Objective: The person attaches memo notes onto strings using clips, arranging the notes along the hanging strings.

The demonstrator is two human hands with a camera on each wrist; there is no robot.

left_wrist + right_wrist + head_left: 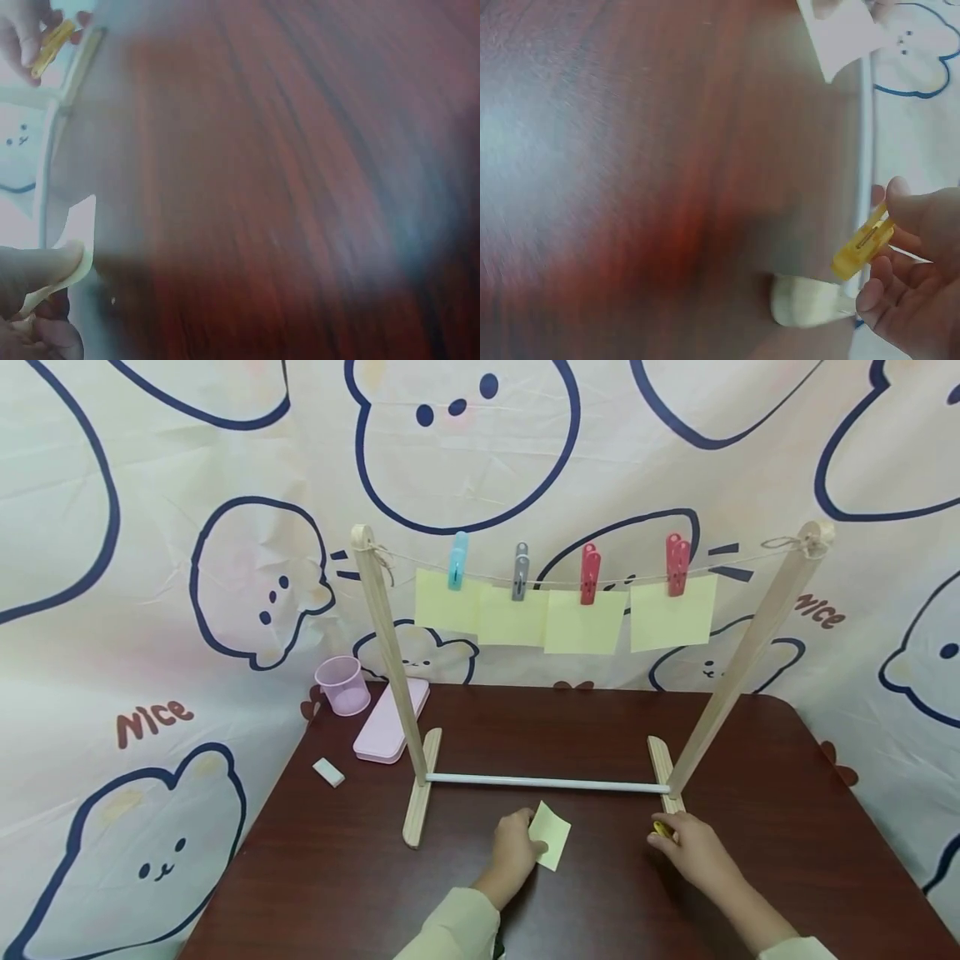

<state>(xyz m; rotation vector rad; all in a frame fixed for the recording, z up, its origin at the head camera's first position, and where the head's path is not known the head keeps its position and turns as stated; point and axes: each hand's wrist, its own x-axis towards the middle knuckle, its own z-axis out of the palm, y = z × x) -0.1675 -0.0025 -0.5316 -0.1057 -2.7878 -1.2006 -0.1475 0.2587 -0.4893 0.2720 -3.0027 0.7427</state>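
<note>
My left hand (512,853) pinches a pale yellow sticky note (551,837) between thumb and fingers, in front of the rack's white crossbar (547,782). In the left wrist view the note (81,223) looks slightly bent. Farther right, my right hand (696,846) holds a yellow clothespin (862,244) by thumb and fingers, near the rack's right foot (663,762). Above, a string (420,560) runs between two wooden posts. Several yellow notes (587,622) hang from it, clipped by a blue clothespin (457,560), a grey clothespin (521,571) and two red clothespins (590,573).
The left wooden post (390,643) and right wooden post (750,660) stand upright on the dark brown table (337,877). At the back left are a pink cup (344,687), a pink case (382,727) and a white eraser (328,772). A patterned cloth (247,710) hangs behind.
</note>
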